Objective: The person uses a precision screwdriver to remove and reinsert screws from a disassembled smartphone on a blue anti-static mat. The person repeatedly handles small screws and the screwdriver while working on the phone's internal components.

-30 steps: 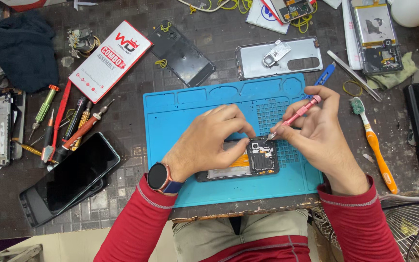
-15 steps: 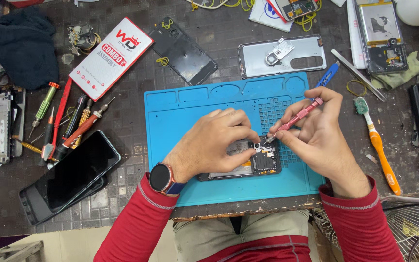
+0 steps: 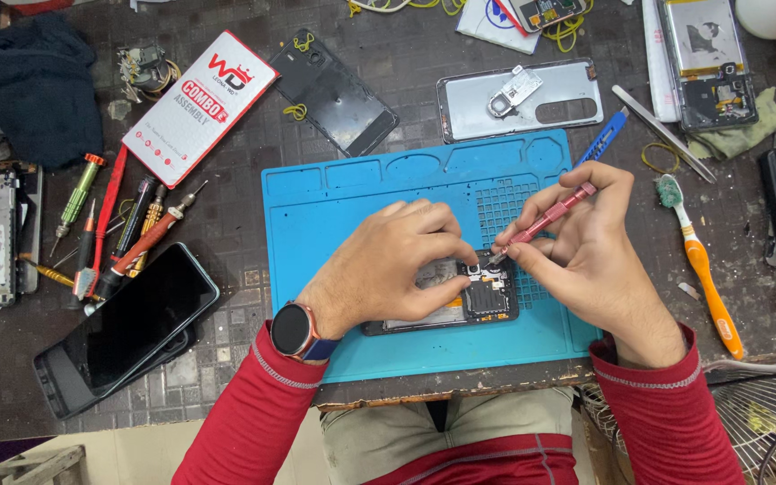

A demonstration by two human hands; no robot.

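An opened phone (image 3: 478, 301) with its circuit board exposed lies on the blue work mat (image 3: 334, 207). My left hand (image 3: 388, 265) presses down on the phone's body and covers most of it. My right hand (image 3: 590, 247) grips a thin red screwdriver (image 3: 550, 218). Its tip touches the top edge of the phone's board, right beside my left fingertips. A round watch (image 3: 294, 330) sits on my left wrist.
Left of the mat lie several screwdrivers (image 3: 132, 233), a black phone (image 3: 127, 328) and a red and white box (image 3: 201, 103). Behind the mat are a dark back cover (image 3: 334, 90) and a silver back cover (image 3: 518, 99). An orange toothbrush (image 3: 701, 265) and tweezers (image 3: 662, 133) lie at right.
My right hand has shifted slightly, bringing the screwdriver tip onto the upper edge of the board. My left hand stays pressed on the phone.
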